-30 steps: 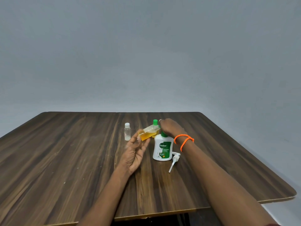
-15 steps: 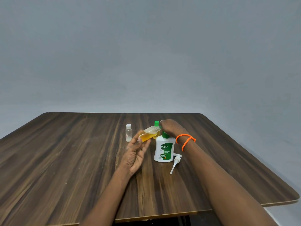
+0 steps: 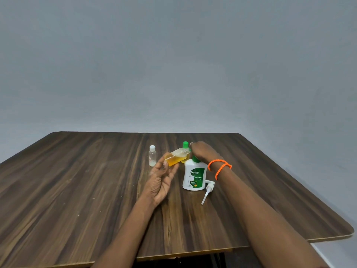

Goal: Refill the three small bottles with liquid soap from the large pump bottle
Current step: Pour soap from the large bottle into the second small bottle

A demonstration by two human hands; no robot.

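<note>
1. The left hand (image 3: 161, 182) holds a small clear bottle (image 3: 176, 156) tipped on its side over the desk (image 3: 77, 180), its fingers (image 3: 173, 169) only loosely curled under the base, the thumb against it
2. That bottle is part full of amber soap, and its neck points at the right hand (image 3: 202, 151), which rests over the neck of the pump bottle (image 3: 194, 176); whether those fingers pinch a cap I cannot tell
3. The pump bottle stands upright near the desk's middle with its pump (image 3: 207, 190) taken out and lying just beside it on the right
4. A green-capped bottle (image 3: 185, 147) stands behind the tilted one, yellow inside, so I judge it already filled and closed
5. A white-capped bottle (image 3: 152, 155) stands to the left, near but apart, and looks nearly empty, so it likely waits its turn
6. My reckoning: one bottle done, one partly filled in hand, one left
7. Count: three small bottles, one pump bottle, one loose pump, two hands, and an orange band (image 3: 219, 167) on the right wrist
</note>
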